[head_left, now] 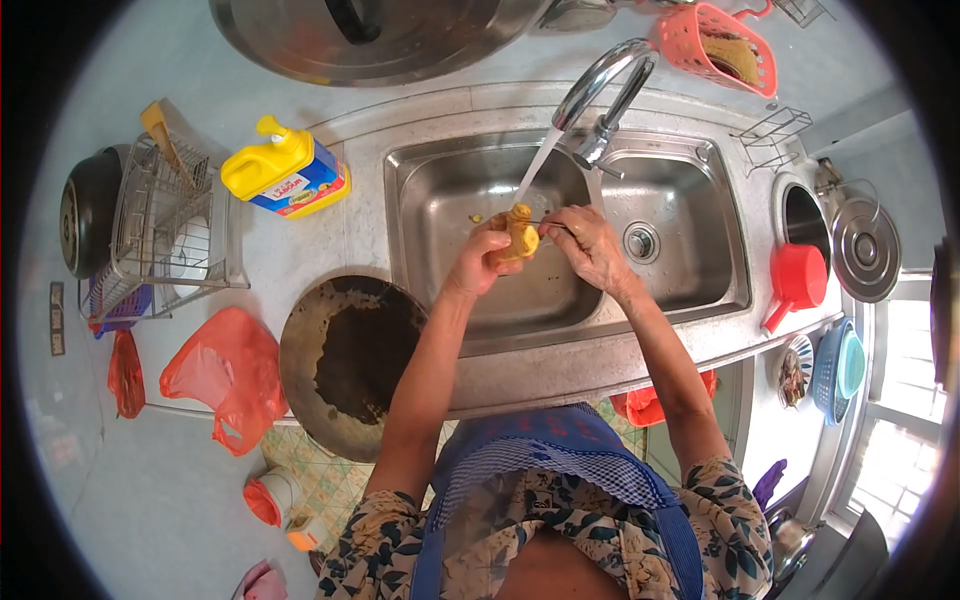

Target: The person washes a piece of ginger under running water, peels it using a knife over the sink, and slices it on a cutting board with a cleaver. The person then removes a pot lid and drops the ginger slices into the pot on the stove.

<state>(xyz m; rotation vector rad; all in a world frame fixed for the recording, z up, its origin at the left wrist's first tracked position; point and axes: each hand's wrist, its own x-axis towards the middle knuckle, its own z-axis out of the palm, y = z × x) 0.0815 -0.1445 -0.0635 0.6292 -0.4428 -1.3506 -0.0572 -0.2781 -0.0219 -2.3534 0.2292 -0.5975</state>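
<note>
My left hand (480, 262) is closed around a knobby yellow-brown piece of ginger root (522, 236), held over the left basin of the steel sink (568, 312). Pale yellow flesh shows on its right side. My right hand (592, 250) pinches a thin metal tool (550, 224) whose tip meets the ginger; most of it is hidden by my fingers, so its kind is unclear. From the curved faucet (605, 85) a stream of water (540, 163) runs down to the top of the ginger. Small yellow scraps (476, 218) lie in the basin.
A large blackened wok (300, 350) stands left of my forearm, beside a red plastic bag (225, 370). Behind are a yellow detergent jug (285, 170) and a wire dish rack (165, 220). A red dipper (800, 280) sits right of the sink; a pink basket (690, 45) hangs behind.
</note>
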